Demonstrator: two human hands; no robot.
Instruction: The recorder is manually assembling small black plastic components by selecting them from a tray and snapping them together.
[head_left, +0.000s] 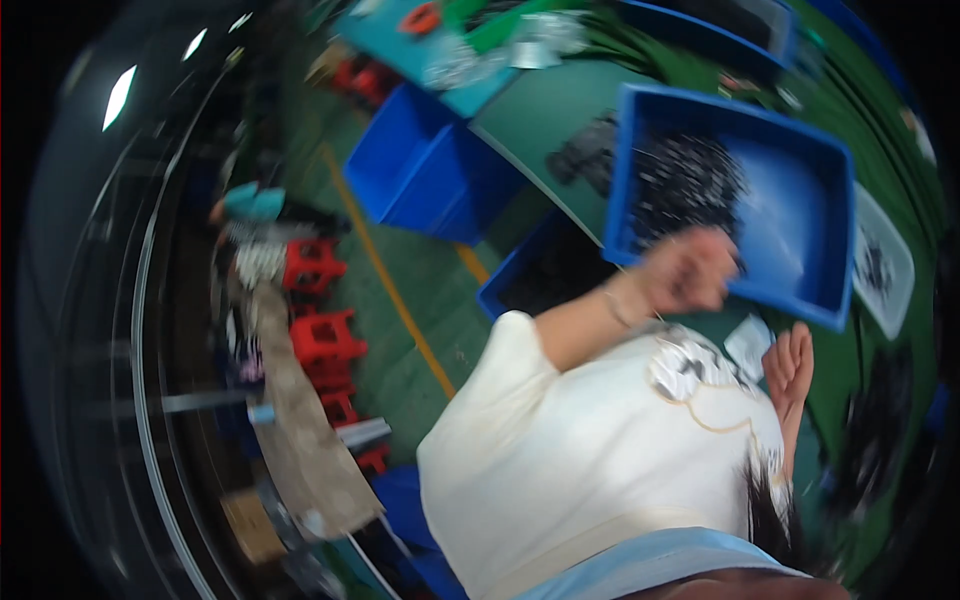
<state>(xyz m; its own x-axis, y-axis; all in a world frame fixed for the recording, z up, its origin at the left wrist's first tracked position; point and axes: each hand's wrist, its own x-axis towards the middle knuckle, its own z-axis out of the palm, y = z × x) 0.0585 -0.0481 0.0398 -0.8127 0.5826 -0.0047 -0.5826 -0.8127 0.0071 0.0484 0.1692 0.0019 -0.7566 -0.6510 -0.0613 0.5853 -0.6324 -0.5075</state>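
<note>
My left hand [692,270] is over the near rim of a blue plastic tray [835,230], fingers curled closed and smeared by motion. Dark spots show in it, but what it holds, if anything, I cannot make out. A heap of small shiny black pieces [690,185] fills the tray's left part. Closer to my body, below the tray, is my right hand [788,362] with its fingers bent inward. Right beside it is a small white, tray-like piece [750,346]; whether the fingers touch it I cannot tell.
Right of the tray is a pale shallow container [885,260] with dark pieces. Black items [585,155] lie on the green table at left. Blue bins [430,170] stand beyond the table's left edge. Red stools [325,335] and a person [255,205] are farther left.
</note>
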